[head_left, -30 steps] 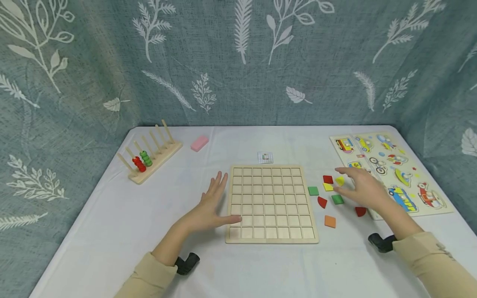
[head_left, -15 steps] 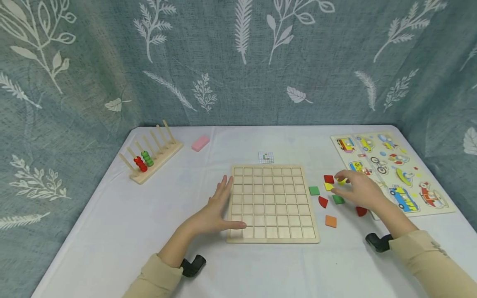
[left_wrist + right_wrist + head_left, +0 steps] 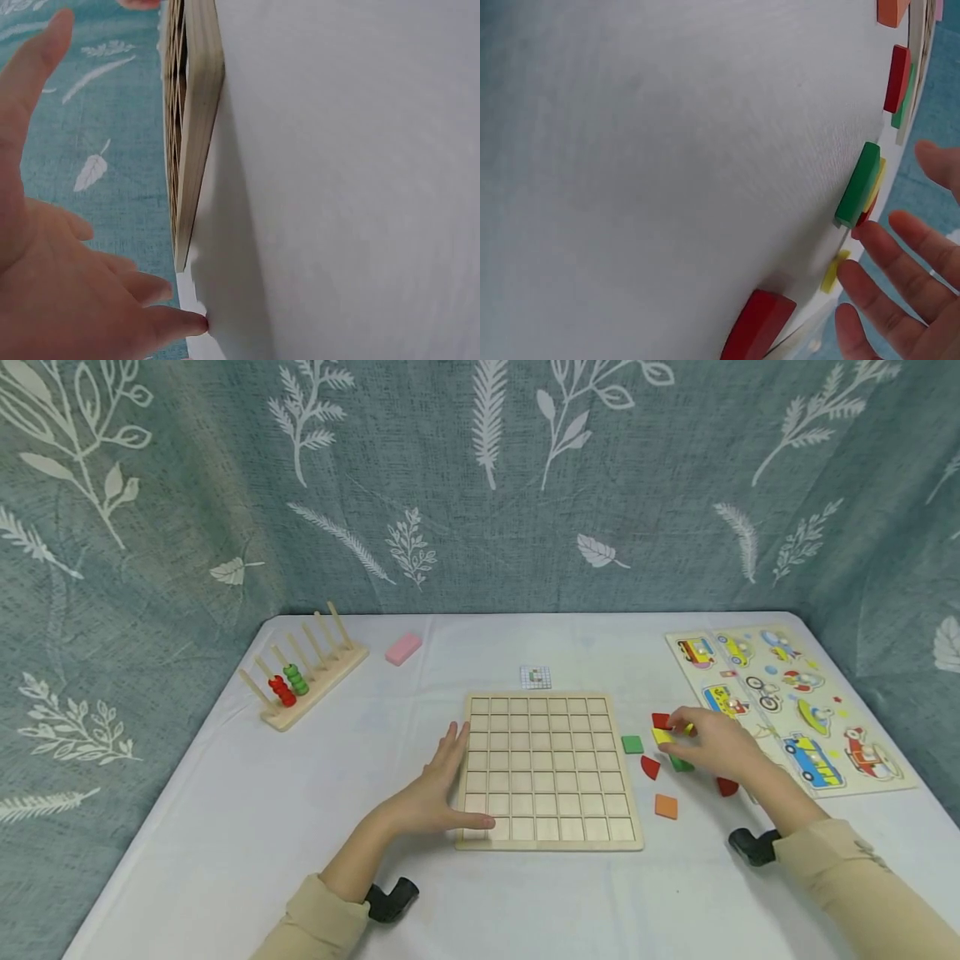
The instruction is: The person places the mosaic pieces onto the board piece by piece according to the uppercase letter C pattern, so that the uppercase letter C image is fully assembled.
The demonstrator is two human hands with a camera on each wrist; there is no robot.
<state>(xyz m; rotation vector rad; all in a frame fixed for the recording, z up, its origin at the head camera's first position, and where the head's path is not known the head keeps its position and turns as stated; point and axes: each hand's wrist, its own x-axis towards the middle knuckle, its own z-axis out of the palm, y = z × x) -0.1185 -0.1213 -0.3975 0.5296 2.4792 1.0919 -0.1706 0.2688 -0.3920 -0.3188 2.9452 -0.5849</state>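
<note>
An empty wooden grid board [image 3: 551, 768] lies at the table's middle; the left wrist view shows its edge [image 3: 199, 112]. My left hand [image 3: 435, 785] lies flat along its left side, fingers straight, thumb on the near left corner. My right hand [image 3: 712, 745] hovers over loose coloured tiles to the right, with relaxed fingers [image 3: 900, 292] that hold nothing. Its fingertips reach a yellow tile [image 3: 663, 736] and a red tile [image 3: 659, 720]. Around them lie a green tile [image 3: 632, 744], a red quarter piece [image 3: 649, 767], an orange tile [image 3: 664, 806] and another green tile [image 3: 859, 184].
A wooden peg rack [image 3: 303, 672] with red and green rings stands at the back left, beside a pink block [image 3: 403, 648]. A small pattern card [image 3: 535, 677] lies behind the board. Vehicle puzzle boards [image 3: 795, 706] lie at the right. A leaf-print curtain closes the back.
My right hand has drawn left and down onto the tiles, now covering the second yellow piece. My left hand has edged closer to the board, thumb onto its corner.
</note>
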